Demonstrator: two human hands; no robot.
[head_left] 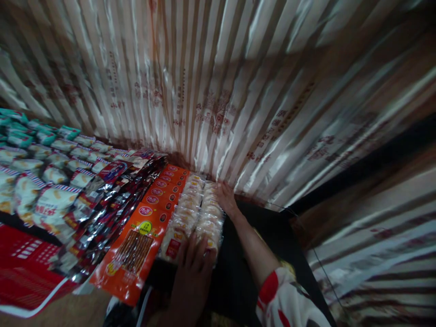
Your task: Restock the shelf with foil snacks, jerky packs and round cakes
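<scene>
The left hand (pixel 192 268) is pressing flat, fingers spread, on the near end of two rows of clear-wrapped pale snack packs (pixel 195 213), holding nothing; the right hand (pixel 225 196) is lying open against their far end, by the striped foil backdrop (pixel 218 91). Squaring the rows seems under way; next calls for even pressure beside the orange packets (pixel 150 218)
</scene>
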